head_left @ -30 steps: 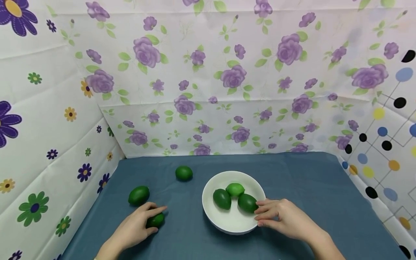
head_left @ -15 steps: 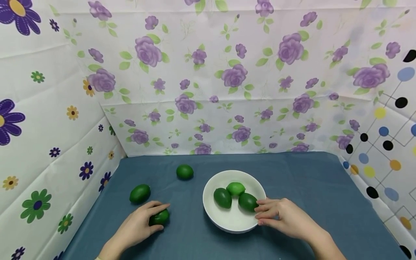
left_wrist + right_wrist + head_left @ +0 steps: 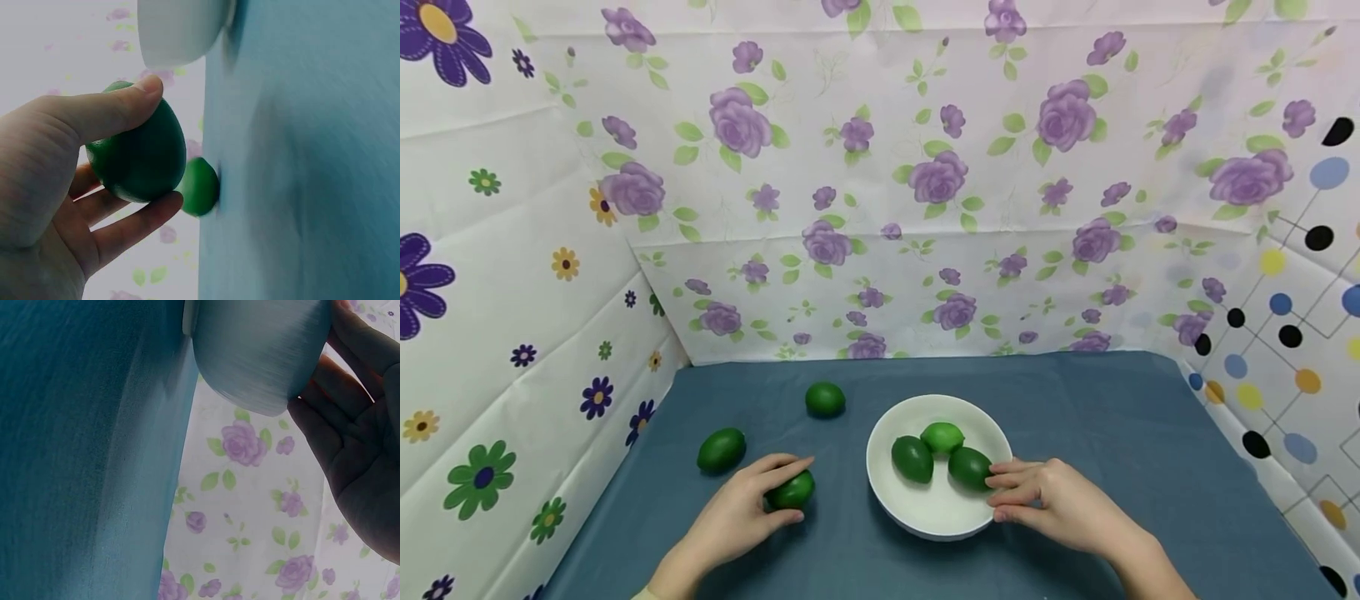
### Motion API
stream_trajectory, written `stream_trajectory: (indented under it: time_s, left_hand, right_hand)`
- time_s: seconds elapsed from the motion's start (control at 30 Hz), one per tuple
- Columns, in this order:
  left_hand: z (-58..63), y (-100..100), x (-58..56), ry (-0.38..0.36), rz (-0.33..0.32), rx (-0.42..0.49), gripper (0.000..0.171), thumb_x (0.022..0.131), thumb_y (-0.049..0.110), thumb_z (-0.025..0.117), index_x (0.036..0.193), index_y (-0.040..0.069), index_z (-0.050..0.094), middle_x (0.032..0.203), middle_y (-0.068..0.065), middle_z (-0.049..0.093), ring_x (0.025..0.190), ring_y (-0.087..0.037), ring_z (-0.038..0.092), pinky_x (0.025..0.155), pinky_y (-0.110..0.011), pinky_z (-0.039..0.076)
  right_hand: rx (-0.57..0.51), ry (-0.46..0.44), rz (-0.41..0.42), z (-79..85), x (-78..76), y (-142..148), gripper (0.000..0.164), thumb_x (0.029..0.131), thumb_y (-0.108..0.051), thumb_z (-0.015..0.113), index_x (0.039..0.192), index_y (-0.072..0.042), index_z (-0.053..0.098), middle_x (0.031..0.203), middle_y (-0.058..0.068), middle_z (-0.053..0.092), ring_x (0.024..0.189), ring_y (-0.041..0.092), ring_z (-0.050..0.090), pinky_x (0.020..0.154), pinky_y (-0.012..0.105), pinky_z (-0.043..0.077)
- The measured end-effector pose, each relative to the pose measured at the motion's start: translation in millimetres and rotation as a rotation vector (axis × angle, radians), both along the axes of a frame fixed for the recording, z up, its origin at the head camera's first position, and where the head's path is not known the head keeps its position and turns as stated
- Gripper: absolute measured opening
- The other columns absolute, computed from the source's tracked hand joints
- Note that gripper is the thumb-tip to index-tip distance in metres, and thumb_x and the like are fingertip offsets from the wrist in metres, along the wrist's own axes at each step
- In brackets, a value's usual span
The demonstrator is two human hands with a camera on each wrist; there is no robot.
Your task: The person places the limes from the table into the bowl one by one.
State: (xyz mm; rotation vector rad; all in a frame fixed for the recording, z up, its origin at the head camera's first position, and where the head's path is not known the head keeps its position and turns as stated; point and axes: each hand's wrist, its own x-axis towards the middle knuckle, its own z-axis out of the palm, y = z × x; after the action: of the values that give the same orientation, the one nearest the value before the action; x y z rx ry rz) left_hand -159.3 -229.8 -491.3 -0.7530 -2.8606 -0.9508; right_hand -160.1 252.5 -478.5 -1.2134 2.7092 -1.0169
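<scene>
In the head view my left hand (image 3: 741, 508) holds a dark green lime (image 3: 792, 490) between thumb and fingers, left of the white bowl (image 3: 939, 518). The left wrist view shows this lime (image 3: 140, 150) raised off the cloth, thumb on one side and fingers on the other. My right hand (image 3: 1060, 504) grips the bowl's right rim, its fingertips over the edge. Inside the bowl lie two dark green limes, one left (image 3: 913, 459) and one right (image 3: 969, 468), with a lighter green lime (image 3: 943, 437) behind them.
Two more limes lie on the blue cloth (image 3: 1112, 417): one at the left (image 3: 722, 451), another farther back (image 3: 825, 400). A flowered curtain (image 3: 880, 208) rises behind the table, with patterned sheets at the left (image 3: 550, 333) and right (image 3: 1285, 400).
My left hand has moved to the right, toward the bowl, carrying the lime. My right hand and the bowl have stayed in place.
</scene>
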Motion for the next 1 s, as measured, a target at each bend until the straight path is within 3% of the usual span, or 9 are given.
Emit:
stream_trajectory:
  time_s: [0.33, 0.43, 0.57, 0.8, 1.0]
  left_hand:
    - [12.3, 29.4, -2.9, 0.093, -0.094, 0.075, 0.081, 0.083, 0.016, 0.095, 0.155, 0.03, 0.059, 0.142, 0.005, 0.063, 0.122, -0.021, 0.067, 0.079, -0.031, 0.061]
    - [14.2, 35.8, -4.2, 0.087, -0.114, 0.092, 0.082, 0.084, 0.015, 0.094, 0.157, 0.026, 0.058, 0.143, 0.004, 0.063, 0.124, -0.022, 0.067, 0.077, -0.029, 0.061]
    - [16.1, 42.1, -4.4, 0.071, -0.121, 0.115, 0.083, 0.084, 0.017, 0.094, 0.157, 0.019, 0.057, 0.143, -0.001, 0.064, 0.124, -0.025, 0.066, 0.07, -0.027, 0.06]
    - [19.6, 55.2, -5.1, 0.158, -0.108, 0.141, 0.081, 0.085, 0.033, 0.093, 0.157, 0.022, 0.058, 0.142, 0.005, 0.064, 0.121, -0.015, 0.068, 0.091, -0.035, 0.063]
    - [25.5, 72.3, -6.3, 0.197, -0.129, 0.232, 0.078, 0.088, 0.04, 0.09, 0.157, 0.022, 0.058, 0.136, 0.005, 0.068, 0.114, -0.011, 0.069, 0.086, -0.033, 0.063]
  right_hand:
    - [-0.012, 0.012, 0.011, 1.4, 0.4, -3.0, 0.023, 0.102, -0.036, 0.074, 0.117, -0.024, 0.086, 0.124, 0.003, 0.078, 0.126, 0.028, 0.07, 0.096, 0.043, 0.063]
    - [-0.013, 0.017, 0.011, 1.6, 0.4, -3.5, 0.023, 0.102, -0.035, 0.074, 0.117, -0.023, 0.086, 0.124, 0.003, 0.078, 0.125, 0.028, 0.07, 0.096, 0.044, 0.063]
    - [-0.012, 0.022, 0.011, 1.2, 0.5, -3.6, 0.022, 0.102, -0.035, 0.074, 0.116, -0.023, 0.086, 0.123, 0.003, 0.078, 0.124, 0.027, 0.071, 0.096, 0.045, 0.063]
    - [-0.017, 0.035, 0.012, 0.4, 0.6, -3.1, 0.02, 0.102, -0.034, 0.075, 0.116, -0.025, 0.086, 0.122, 0.001, 0.079, 0.123, 0.028, 0.072, 0.094, 0.043, 0.064]
    - [-0.018, 0.042, 0.011, 0.4, 0.5, -2.2, 0.02, 0.102, -0.034, 0.075, 0.116, -0.026, 0.086, 0.122, 0.001, 0.079, 0.123, 0.028, 0.072, 0.093, 0.042, 0.064]
